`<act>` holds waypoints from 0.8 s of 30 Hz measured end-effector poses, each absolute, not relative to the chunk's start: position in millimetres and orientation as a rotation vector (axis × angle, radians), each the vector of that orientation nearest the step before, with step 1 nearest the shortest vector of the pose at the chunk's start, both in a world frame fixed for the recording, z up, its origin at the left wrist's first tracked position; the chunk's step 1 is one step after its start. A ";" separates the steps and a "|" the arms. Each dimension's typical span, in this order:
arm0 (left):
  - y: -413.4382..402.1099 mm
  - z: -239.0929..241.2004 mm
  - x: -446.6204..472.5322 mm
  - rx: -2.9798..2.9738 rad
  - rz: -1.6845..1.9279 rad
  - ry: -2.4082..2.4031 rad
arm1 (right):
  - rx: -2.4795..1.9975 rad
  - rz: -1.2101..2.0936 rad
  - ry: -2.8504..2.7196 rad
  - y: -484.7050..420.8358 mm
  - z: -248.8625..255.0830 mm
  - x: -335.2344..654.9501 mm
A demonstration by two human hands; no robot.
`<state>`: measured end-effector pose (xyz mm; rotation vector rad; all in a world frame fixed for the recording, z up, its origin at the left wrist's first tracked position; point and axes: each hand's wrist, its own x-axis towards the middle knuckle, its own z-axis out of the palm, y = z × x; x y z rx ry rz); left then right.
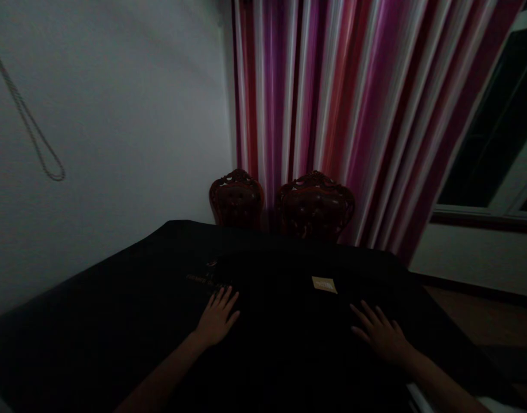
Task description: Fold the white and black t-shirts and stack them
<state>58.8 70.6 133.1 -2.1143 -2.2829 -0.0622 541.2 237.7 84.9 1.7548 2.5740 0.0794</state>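
Both of my hands are over a dark, black-covered surface, palms down. My left hand has its fingers stretched out and spread, close to some faint printed lettering. My right hand also holds nothing, its fingers apart. Between the hands and a little farther off, a small tan label with pale lettering shows on the black cover. The label is nearer to my right hand and not touched by it. Whether the palms press on the cover is too dark to tell.
Two dark carved chairs with tufted backs, a smaller one and a wider one, stand behind the far edge. Striped curtains hang behind them. A looped cord hangs on the left wall. A window is at right.
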 end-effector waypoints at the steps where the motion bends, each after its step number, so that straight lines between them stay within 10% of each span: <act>1: 71.6 139.0 62.6 -2.097 -0.012 -2.294 | 1.768 0.056 2.550 236.7 85.2 541.8; 13: 20.7 168.6 280.9 -3.149 -0.461 -1.556 | 2.012 -0.120 2.585 243.6 116.3 550.3; 24: -25.1 112.4 291.7 -3.099 -0.416 -1.564 | 2.604 -0.146 2.180 265.1 116.8 597.9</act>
